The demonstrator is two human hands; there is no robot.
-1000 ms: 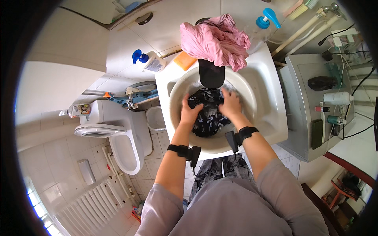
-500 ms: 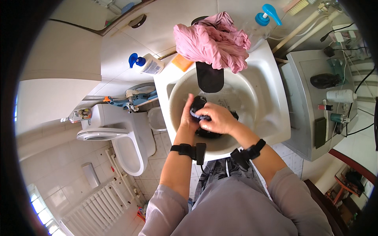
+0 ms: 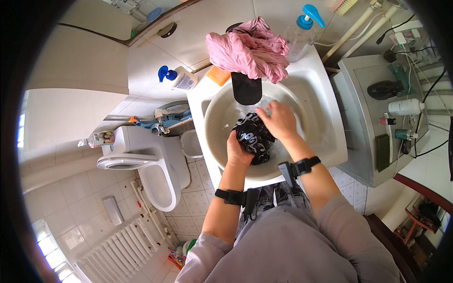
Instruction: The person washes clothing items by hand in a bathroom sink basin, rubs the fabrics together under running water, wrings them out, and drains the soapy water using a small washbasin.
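A bunched black cloth with white print [image 3: 255, 137] is held over a round pale basin [image 3: 213, 141], which stands inside the white sink. My left hand [image 3: 239, 151] is closed on the cloth's lower left side, thumb up along its edge. At the cloth's upper right is my right hand [image 3: 281, 121], fingers apart and thumb close to the fabric; whether it touches cannot be made out. Soapy water and some foam show in the basin. A wide black spout [image 3: 247, 89] juts over the basin, with a crumpled pink cloth [image 3: 247, 49] draped on top.
An orange bar of soap [image 3: 218, 75], a white pump bottle [image 3: 184, 79] and a clear bottle with a blue pump [image 3: 299, 42] line the sink's back edge. On the right stands a grey appliance [image 3: 361, 118] carrying bottles and cables. A toilet [image 3: 160, 186] is at left.
The black cloth has been spread from a tight bunch, so its white print shows. My right hand has come off it, moving up and right with fingers opened.
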